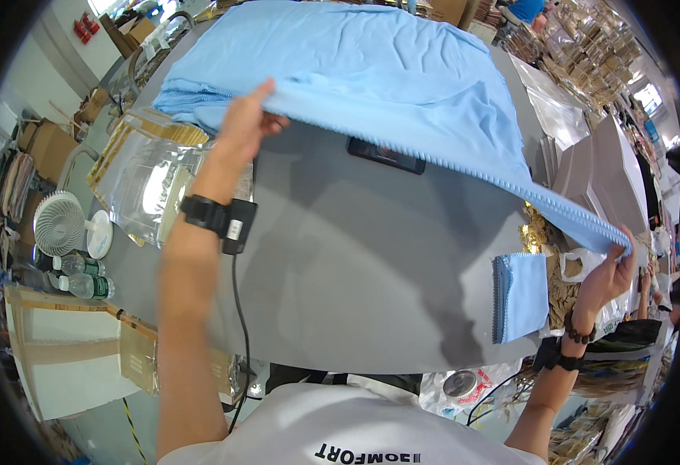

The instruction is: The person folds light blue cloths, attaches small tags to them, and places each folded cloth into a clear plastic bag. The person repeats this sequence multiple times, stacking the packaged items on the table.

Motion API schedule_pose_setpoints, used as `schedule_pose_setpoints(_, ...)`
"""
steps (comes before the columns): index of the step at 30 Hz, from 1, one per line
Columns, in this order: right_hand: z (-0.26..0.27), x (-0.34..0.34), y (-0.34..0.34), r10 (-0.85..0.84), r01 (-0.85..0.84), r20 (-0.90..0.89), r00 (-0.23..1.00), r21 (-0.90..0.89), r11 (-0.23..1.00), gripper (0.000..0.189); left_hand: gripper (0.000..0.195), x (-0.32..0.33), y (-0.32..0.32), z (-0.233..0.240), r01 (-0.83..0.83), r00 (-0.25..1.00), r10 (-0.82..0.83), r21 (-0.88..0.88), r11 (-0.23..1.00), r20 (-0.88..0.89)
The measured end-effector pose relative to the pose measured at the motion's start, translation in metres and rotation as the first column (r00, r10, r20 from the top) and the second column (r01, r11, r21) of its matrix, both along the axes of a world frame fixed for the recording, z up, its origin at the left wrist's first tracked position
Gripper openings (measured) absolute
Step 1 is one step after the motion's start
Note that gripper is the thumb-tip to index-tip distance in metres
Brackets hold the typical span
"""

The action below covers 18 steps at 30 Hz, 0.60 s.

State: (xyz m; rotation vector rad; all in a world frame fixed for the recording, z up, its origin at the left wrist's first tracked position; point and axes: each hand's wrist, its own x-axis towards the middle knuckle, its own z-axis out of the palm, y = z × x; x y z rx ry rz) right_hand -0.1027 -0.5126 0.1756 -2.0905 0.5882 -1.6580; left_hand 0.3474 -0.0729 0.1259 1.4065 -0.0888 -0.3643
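Note:
Light blue cloths (340,58) with stitched edges lie in a broad pile across the far side of the grey table (363,261). My right hand (604,279) grips a corner of the top cloth, its edge drawn out over the table's right side. At the left, my left hand (250,122) is at the near edge of that cloth, thumb and fingers around it; whether it pinches the fabric is unclear. A dark smartphone (385,156) lies partly under the cloth's edge. A folded blue cloth (520,298) rests near the table's right front.
Clear plastic bags (148,180) lie at the left, near a white fan (60,224) and plastic bottles (86,286). Stacked white sheets (604,168) stand at the right, with gold foil scraps (531,232) and crumpled brown paper (565,276) nearer. A cable hangs from my left wrist device.

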Motion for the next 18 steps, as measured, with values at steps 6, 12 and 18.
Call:
schedule_pose_setpoints(6, 0.046, 0.017, -0.019, 0.049, -0.084, 0.163, 0.985, 0.213, 0.973, 0.040, 0.040, -0.039, 0.059, 0.112, -0.124, 0.850, 0.272, -0.329, 0.936, 0.452)
schedule_pose_setpoints(12, 0.084, 0.070, -0.086, 0.091, -0.080, -0.035, 0.995, 0.244, 0.966, 0.046, 0.046, -0.082, 0.080, 0.113, 0.163, 0.973, -0.148, -0.073, 0.984, 0.179)
schedule_pose_setpoints(18, 0.104, 0.148, -0.068, -0.007, 0.027, -0.237, 0.971, 0.079, 0.997, 0.034, 0.037, 0.000, 0.078, 0.125, -0.050, 0.972, 0.088, -0.174, 0.983, 0.216)
